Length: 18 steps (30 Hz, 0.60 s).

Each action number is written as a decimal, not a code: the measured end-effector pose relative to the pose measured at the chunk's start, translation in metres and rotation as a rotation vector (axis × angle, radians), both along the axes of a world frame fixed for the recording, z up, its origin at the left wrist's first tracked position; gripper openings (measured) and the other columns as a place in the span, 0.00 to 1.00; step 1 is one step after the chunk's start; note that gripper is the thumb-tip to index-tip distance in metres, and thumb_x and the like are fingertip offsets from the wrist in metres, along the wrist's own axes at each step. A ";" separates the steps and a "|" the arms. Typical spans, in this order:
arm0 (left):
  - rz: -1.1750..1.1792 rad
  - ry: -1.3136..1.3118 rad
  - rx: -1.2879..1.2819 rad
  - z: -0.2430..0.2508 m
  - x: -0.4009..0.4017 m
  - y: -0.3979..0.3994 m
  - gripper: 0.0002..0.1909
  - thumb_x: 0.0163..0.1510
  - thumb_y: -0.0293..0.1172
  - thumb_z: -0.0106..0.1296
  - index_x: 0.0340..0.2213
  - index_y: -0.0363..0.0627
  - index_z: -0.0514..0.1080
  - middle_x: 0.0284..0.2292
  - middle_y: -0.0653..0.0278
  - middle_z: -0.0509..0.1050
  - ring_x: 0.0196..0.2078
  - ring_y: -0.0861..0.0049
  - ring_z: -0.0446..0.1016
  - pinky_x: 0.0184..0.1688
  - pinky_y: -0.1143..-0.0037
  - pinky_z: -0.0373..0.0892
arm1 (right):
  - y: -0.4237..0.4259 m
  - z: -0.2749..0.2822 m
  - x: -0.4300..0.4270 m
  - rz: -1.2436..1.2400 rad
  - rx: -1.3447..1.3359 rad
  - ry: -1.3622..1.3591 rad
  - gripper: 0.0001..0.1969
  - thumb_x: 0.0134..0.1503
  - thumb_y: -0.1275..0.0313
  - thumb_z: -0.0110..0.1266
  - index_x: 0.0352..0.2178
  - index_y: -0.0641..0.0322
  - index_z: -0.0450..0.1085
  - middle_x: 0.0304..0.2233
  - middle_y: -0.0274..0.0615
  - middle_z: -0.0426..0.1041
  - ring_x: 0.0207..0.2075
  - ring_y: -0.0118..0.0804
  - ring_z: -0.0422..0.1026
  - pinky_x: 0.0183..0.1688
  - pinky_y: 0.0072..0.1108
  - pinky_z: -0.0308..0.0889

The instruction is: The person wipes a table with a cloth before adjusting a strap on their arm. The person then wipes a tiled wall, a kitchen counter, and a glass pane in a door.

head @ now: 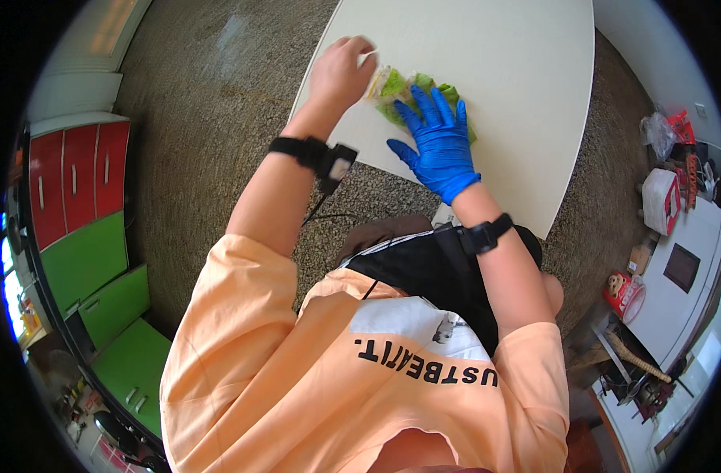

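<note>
A clear plastic bag [385, 108] with green leaf-like contents lies flat on the white table [514, 77]. My right hand [440, 142], in a blue disposable glove, rests palm down over the bag with its fingers spread. Its palm and fingers hide much of the bag. My left hand [341, 71] is bare and hovers just left of the bag's end, fingers curled and thumb near the forefinger. Whether anything thin is pinched there is unclear. Black straps with small devices circle both wrists, and a cable hangs from the left device [337, 165].
Speckled floor [189, 148] surrounds the table. Red and green cabinets [79, 177] stand at left. Along the right wall, a counter [674, 319] bears a red and white case [661, 201], a red bucket [624, 295] and clutter. My knees are close to the table's near edge.
</note>
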<state>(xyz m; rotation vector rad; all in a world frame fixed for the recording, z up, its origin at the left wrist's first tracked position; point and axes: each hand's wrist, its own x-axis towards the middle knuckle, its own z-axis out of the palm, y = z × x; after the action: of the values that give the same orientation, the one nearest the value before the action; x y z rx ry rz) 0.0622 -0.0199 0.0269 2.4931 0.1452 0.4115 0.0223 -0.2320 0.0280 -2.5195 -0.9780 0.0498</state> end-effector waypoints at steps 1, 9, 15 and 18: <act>0.007 0.017 0.053 -0.005 -0.005 0.004 0.11 0.49 0.37 0.52 0.34 0.48 0.73 0.36 0.59 0.75 0.41 0.60 0.72 0.43 0.66 0.68 | -0.003 -0.015 0.002 -0.016 -0.157 -0.215 0.27 0.56 0.49 0.45 0.55 0.45 0.63 0.60 0.41 0.56 0.62 0.43 0.52 0.61 0.51 0.39; 0.006 0.013 0.282 -0.047 -0.031 0.002 0.22 0.52 0.36 0.48 0.48 0.45 0.65 0.52 0.60 0.64 0.57 0.64 0.59 0.59 0.65 0.53 | -0.095 -0.071 0.108 -0.429 -0.331 -0.268 0.28 0.57 0.48 0.42 0.59 0.33 0.55 0.64 0.35 0.49 0.63 0.53 0.48 0.59 0.57 0.42; 0.024 0.096 0.339 -0.038 -0.028 -0.008 0.22 0.53 0.34 0.44 0.51 0.47 0.61 0.53 0.59 0.62 0.58 0.63 0.56 0.60 0.63 0.49 | -0.207 -0.074 0.150 -0.909 -0.606 -0.041 0.37 0.58 0.40 0.32 0.64 0.43 0.43 0.66 0.44 0.41 0.65 0.59 0.41 0.60 0.55 0.40; 0.001 0.138 0.362 -0.031 -0.028 -0.008 0.25 0.53 0.36 0.43 0.53 0.46 0.60 0.54 0.58 0.59 0.60 0.62 0.53 0.61 0.62 0.47 | -0.139 -0.077 0.160 -0.800 -0.256 -0.156 0.42 0.55 0.42 0.40 0.62 0.58 0.44 0.63 0.54 0.47 0.64 0.59 0.45 0.62 0.51 0.39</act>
<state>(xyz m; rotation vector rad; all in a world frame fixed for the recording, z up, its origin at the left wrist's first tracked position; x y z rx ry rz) 0.0346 -0.0278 -0.0038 2.8789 0.1364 0.2856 0.1825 -0.3708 -0.0491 -2.9978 0.0515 -0.2805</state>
